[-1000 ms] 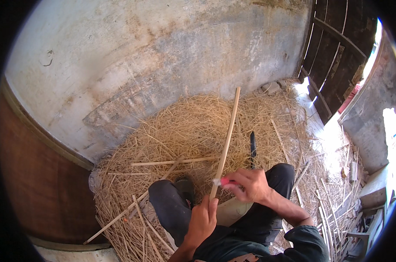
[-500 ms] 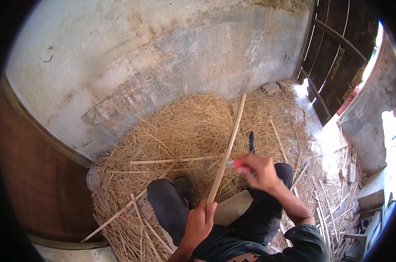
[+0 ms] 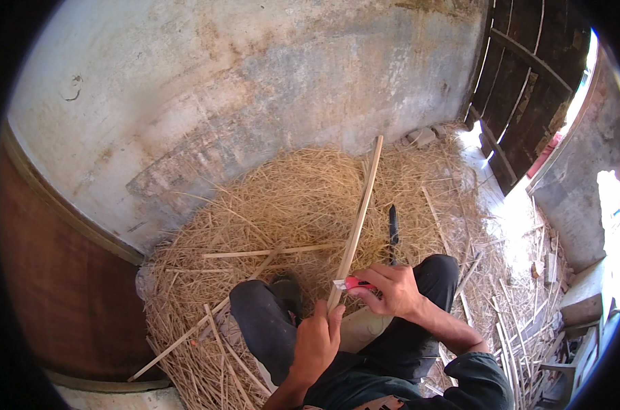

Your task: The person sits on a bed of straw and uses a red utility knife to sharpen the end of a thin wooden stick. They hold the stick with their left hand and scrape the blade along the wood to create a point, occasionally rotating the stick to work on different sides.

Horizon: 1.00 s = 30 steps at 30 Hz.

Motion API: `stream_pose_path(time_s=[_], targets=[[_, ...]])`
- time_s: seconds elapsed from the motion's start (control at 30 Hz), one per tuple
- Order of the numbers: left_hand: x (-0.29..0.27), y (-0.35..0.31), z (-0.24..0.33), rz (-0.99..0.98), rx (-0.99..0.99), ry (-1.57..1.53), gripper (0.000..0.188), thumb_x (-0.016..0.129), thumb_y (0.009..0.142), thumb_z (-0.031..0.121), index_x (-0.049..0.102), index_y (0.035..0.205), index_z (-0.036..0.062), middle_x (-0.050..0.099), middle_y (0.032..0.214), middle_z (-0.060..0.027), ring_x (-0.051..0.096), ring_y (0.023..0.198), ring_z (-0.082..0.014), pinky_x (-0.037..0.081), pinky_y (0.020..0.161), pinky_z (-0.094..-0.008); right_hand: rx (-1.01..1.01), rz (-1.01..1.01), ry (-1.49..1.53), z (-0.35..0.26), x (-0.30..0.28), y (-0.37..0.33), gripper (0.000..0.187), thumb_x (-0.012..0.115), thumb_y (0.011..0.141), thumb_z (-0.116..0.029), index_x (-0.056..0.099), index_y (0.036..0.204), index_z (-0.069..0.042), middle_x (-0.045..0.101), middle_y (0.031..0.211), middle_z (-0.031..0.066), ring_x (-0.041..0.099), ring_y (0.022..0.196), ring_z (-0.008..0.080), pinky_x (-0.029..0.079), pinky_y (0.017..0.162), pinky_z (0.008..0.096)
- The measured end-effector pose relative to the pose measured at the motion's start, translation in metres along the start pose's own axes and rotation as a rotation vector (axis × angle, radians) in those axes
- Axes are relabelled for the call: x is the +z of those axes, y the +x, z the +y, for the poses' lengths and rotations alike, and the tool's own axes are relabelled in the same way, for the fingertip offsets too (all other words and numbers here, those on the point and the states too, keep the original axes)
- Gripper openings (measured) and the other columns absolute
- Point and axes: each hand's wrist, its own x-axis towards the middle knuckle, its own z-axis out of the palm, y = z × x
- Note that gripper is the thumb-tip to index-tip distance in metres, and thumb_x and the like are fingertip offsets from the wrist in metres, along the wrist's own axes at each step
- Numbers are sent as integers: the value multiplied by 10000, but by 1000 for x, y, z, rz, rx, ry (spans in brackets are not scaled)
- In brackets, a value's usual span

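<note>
A long pale strip of split wood or bamboo (image 3: 362,212) slants up and away from my lap toward the wall. My left hand (image 3: 315,345) is closed round its near end, thumb on top. My right hand (image 3: 394,290) grips a red utility knife (image 3: 357,282). The knife's short metal blade lies against the strip, just beyond my left fingers. Past my right knee, a dark long-bladed knife (image 3: 393,224) lies on the shavings; part of it is hidden behind my right hand and knee.
Straw-like shavings (image 3: 296,184) cover the floor around my bent legs. More strips (image 3: 269,251) lie across them to the left and right. A stained wall (image 3: 255,89) stands ahead, a brown panel (image 3: 64,260) at left, and a dark slatted wooden door (image 3: 528,82) at right.
My right hand has come down and left, bringing the utility knife's blade onto the strip near my left hand. The strip's far end has shifted slightly up and left.
</note>
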Motion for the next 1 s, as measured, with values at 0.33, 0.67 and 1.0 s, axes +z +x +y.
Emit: stream_pose_path(time_s=[0.33, 0.67, 1.0], targets=[[11, -52, -24, -143, -39, -43, 377, 578, 1119, 339, 582, 989, -15, 608, 653, -269, 654, 661, -504, 454, 521, -517, 385, 308, -104, 107, -45, 30, 182, 724, 1019, -208, 802, 1078, -55, 709, 738, 116, 615, 579, 161, 474, 525, 329], [-5, -29, -30, -47, -39, -133, 338, 661, 1078, 330, 602, 986, 10, 657, 709, -236, 680, 667, -467, 490, 563, -521, 651, 137, 346, 110, -44, 21, 400, 724, 1029, -354, 729, 1250, -21, 658, 759, 27, 559, 689, 107, 446, 652, 314], [-15, 1, 1, 156, 240, -208, 313, 766, 997, 290, 678, 1126, 19, 640, 972, -138, 647, 847, -280, 523, 761, -392, 788, 147, 976, 66, 16, 6, 349, 660, 1084, -393, 713, 1040, -51, 388, 562, -82, 341, 461, 49, 267, 466, 272]])
